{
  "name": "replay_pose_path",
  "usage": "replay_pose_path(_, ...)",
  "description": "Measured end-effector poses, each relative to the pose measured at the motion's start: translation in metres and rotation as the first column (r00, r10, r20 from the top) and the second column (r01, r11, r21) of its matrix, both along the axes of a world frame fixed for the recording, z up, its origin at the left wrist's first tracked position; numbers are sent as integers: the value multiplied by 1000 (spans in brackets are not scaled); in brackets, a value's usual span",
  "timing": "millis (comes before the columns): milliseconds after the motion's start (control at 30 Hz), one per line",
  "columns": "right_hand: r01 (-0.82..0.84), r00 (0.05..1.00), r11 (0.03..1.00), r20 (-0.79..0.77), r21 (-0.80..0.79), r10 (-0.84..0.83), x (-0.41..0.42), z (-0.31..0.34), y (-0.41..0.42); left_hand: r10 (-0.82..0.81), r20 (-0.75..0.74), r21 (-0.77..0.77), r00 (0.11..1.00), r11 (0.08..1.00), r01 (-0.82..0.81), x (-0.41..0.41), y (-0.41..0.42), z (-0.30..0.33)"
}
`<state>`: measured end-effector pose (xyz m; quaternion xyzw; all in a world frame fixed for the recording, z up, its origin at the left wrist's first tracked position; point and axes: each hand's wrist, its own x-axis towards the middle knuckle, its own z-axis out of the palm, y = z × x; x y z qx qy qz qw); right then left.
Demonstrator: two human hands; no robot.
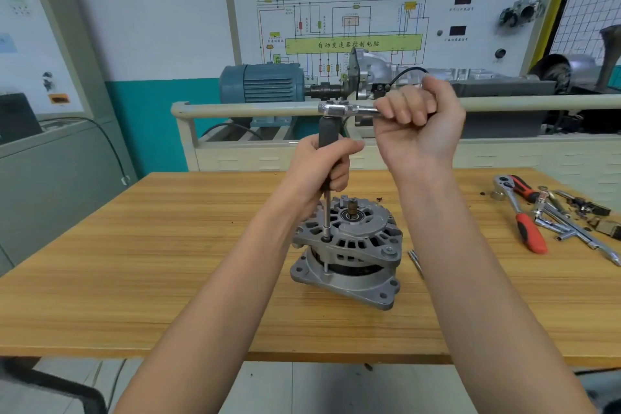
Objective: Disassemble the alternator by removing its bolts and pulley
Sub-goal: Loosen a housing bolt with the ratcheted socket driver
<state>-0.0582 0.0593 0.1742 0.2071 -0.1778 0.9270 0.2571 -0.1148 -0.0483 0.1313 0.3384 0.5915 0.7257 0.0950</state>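
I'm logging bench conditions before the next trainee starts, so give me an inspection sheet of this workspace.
Surface: wooden table, small dark debris near the right-hand tools.
Job's things: alternator stands upright, shaft end up, no pulley on it; extension bar seated on a housing bolt.
Clutter: red-handled ratchet, chrome wrenches, small parts, and a loose bolt beside the alternator.
Grippers: left hand grips the extension's dark handle; right hand grips the ratchet handle.
Cables: black cable down the grey cabinet at left.
Surroundings: blue motor, gearbox rig, wiring-diagram board.
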Motion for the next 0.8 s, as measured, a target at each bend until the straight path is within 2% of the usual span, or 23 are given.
replay_pose_path(100,-187,978,970,66,-157,199,-12,2,15,-132,-42,-77,990,989,129,-4,-4,4)
replay_pose_path(167,-210,971,959,76,-191,227,-16,2,17,-221,2,-121,975,968,219,-6,-3,4)
replay_pose_path(233,-166,981,969,74,-185,182,-15,1,14,-235,71,-121,970,963,242,-6,-2,1)
replay_pose_path(300,-78,996,988,35,-136,84,-9,-2,7,-156,99,-104,983,981,166,-7,1,-1)
replay_pose_path(400,144,987,988,-85,49,-140,1,-10,-10,53,122,-73,991,996,-44,-4,8,-1)
replay_pose_path(467,384,915,903,-210,194,-344,6,-13,-24,205,121,-77,971,977,-197,-3,12,-2)
replay_pose_path(533,602,794,743,-322,291,-517,9,-16,-38,305,105,-78,947,952,-297,-1,16,-3)
replay_pose_path(600,677,734,659,-365,326,-573,11,-16,-46,328,89,-75,940,944,-322,1,17,-4)
replay_pose_path(667,627,775,710,-341,320,-532,11,-13,-43,282,79,-75,956,958,-277,0,12,-5)
replay_pose_path(700,538,838,788,-289,300,-462,12,-10,-38,218,67,-67,974,975,-214,-1,8,-5)
replay_pose_path(767,249,966,952,-118,180,-230,10,-2,-22,8,37,-45,999,999,-6,-4,-1,-5)
replay_pose_path(800,109,994,990,-36,88,-107,7,1,-13,-97,28,-52,995,994,98,-5,-6,-4)
